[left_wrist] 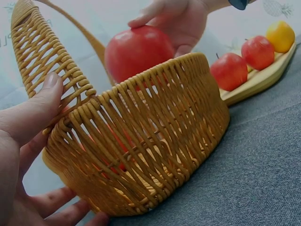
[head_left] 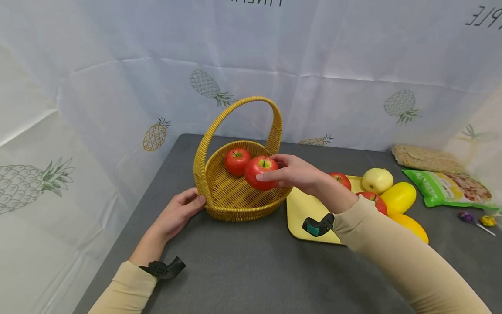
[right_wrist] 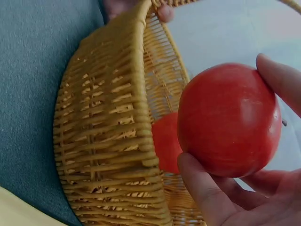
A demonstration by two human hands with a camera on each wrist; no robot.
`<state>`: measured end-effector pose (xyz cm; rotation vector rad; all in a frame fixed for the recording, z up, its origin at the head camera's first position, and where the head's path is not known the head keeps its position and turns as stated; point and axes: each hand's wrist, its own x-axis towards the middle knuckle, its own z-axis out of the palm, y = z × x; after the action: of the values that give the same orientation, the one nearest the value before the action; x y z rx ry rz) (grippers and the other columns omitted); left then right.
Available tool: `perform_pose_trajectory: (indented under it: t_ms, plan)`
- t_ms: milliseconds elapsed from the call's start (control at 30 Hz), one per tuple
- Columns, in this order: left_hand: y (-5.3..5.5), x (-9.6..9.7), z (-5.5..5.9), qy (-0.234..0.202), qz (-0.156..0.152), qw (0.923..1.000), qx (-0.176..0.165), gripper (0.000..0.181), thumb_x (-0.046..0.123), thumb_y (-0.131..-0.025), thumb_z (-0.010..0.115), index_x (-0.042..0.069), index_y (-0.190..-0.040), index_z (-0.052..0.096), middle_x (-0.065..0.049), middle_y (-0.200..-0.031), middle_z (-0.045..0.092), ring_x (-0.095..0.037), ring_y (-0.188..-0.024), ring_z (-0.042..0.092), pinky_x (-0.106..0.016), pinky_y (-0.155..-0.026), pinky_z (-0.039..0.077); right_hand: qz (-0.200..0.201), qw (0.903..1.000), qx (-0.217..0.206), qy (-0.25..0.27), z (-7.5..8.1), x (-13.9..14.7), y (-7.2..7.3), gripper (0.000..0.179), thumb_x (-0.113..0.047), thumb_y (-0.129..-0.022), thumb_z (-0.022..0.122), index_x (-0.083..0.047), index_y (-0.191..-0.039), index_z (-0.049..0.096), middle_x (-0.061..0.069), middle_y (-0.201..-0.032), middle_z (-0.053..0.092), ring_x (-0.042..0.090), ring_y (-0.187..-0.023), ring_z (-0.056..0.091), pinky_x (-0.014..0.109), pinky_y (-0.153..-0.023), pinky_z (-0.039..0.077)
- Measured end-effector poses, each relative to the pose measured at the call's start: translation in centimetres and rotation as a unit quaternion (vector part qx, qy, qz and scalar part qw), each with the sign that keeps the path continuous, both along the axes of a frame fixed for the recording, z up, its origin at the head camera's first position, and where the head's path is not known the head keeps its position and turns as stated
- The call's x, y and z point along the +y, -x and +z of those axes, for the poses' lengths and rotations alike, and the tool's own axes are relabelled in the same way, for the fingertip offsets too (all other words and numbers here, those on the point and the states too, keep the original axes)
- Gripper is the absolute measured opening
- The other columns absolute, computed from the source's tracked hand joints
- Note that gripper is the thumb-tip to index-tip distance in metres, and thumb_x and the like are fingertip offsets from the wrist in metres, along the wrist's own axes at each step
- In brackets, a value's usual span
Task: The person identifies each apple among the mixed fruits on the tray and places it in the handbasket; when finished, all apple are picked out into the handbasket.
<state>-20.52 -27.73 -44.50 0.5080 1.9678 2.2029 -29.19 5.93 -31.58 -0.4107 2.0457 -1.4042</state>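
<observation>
My right hand [head_left: 294,174] grips a red apple [head_left: 262,172] between thumb and fingers, above the right part of a woven wicker basket [head_left: 243,213]. Inside the basket lies another red apple [head_left: 237,161], towards the back. In the right wrist view the held apple [right_wrist: 229,120] is apart from the rim, with the second apple [right_wrist: 165,141] partly hidden behind it. With my left hand [head_left: 178,213] I hold the basket's left side. The left wrist view shows that thumb on the base of the handle [left_wrist: 51,56] and the other fingers against the lower wall.
A yellow tray [head_left: 303,218] stands right of the basket, with red apples [head_left: 340,179], a pale round fruit [head_left: 377,180] and yellow fruits [head_left: 399,197]. Farther right lie a green packet [head_left: 455,189], a brown packet [head_left: 425,159] and lollipops [head_left: 466,216]. A pineapple-print curtain [head_left: 333,78] hangs behind the grey table.
</observation>
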Motion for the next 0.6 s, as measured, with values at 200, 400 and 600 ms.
perform_pose_trajectory:
  t_ms: [200,400,600]
  plan:
    - [0.0,0.0,0.0,-0.003,-0.003,1.0,0.002,0.018,0.01,-0.108,0.054,0.003,-0.122,0.063,-0.014,-0.127,0.061,-0.013,-0.117,0.059,-0.028,-0.101,0.048,0.019,0.9991,0.024,-0.029,0.0,-0.9,-0.1,0.07,-0.03,-0.089,0.08,-0.012,-0.148,0.047,0.011,-0.137,0.055,0.029,-0.122,0.053,0.05,-0.101,0.049]
    - [-0.1,0.0,0.0,0.003,0.003,1.0,-0.001,0.016,0.011,-0.108,0.055,0.006,-0.119,0.065,-0.013,-0.125,0.061,-0.013,-0.117,0.059,-0.027,-0.101,0.048,0.029,0.9988,0.025,-0.029,0.0,-1.8,0.3,0.07,-0.032,-0.087,0.082,-0.011,-0.146,0.049,0.011,-0.135,0.056,0.029,-0.12,0.056,0.05,-0.1,0.05]
    - [-0.1,0.1,0.1,0.011,0.006,0.9999,-0.005,0.017,0.012,-0.108,0.055,0.004,-0.12,0.064,-0.014,-0.126,0.06,-0.013,-0.117,0.059,-0.027,-0.101,0.048,0.039,0.9984,0.032,-0.028,-0.2,-2.7,0.5,0.069,-0.035,-0.087,0.082,-0.011,-0.144,0.051,0.01,-0.133,0.057,0.028,-0.119,0.056,0.05,-0.099,0.051]
